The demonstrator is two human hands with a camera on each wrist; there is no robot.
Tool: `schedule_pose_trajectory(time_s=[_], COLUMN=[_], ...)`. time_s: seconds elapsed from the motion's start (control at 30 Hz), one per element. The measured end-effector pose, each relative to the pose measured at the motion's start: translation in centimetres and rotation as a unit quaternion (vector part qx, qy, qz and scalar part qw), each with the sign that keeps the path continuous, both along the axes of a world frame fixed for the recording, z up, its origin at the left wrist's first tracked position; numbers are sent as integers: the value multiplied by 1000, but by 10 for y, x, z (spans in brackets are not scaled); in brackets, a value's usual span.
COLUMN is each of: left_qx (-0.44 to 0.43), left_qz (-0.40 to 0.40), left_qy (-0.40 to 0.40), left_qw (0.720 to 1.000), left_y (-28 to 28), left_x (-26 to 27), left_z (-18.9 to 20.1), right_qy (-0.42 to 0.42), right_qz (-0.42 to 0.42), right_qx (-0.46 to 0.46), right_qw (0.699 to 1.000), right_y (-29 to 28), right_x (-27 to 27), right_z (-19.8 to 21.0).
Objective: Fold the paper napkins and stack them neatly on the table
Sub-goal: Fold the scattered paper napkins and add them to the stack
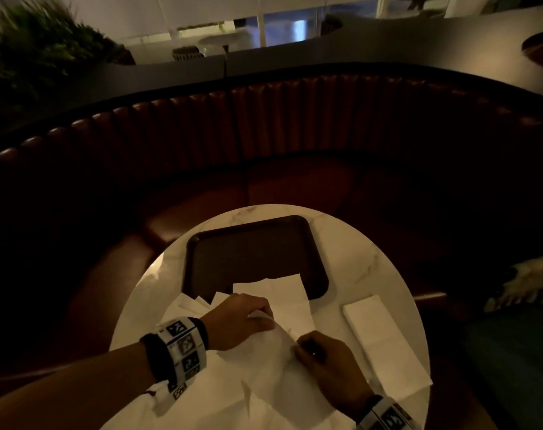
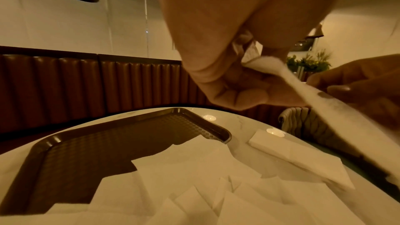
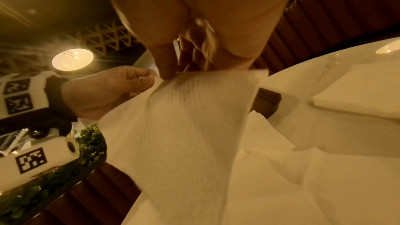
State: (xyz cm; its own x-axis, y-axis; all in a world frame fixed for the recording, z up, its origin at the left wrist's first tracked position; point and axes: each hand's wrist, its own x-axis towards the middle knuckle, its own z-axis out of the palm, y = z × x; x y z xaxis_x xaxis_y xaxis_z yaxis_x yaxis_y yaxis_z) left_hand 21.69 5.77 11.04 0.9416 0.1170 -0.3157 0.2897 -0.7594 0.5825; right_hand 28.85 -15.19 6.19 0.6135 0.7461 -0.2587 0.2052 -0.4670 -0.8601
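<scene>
Napkin (image 1: 265,352) is hanging lifted above the loose pile (image 1: 202,305) on the tabletop (image 1: 357,252), both hands pinching its top edge: left hand (image 1: 242,318), right hand (image 1: 323,361). Matching corners squarely before creasing looks wise, then adding it to the folded stack (image 1: 382,339) at right.

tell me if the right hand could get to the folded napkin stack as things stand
Probably yes: the folded napkin stack lies just beside the right hand with bare table between, but that hand is pinching a napkin with the left hand.

free: bare table (image 1: 351,243) at 2 o'clock | blocked: tray (image 1: 251,243) at 12, folded stack (image 1: 385,339) at 3, loose napkins (image 1: 186,305) at 10
</scene>
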Motion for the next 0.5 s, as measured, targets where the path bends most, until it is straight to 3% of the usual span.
schedule_pose_trajectory(time_s=[0.23,0.5], left_qx=[-17,-74], left_qz=[-28,13], left_qy=[27,75], left_qw=[999,994], left_y=[-18,-54], left_x=[34,88], left_z=[-26,-73], right_qy=[26,60], right_qz=[-26,-106], right_qx=[-3,-36], right_qw=[999,992], right_y=[-15,-69], right_x=[23,78], right_z=[-26,-73])
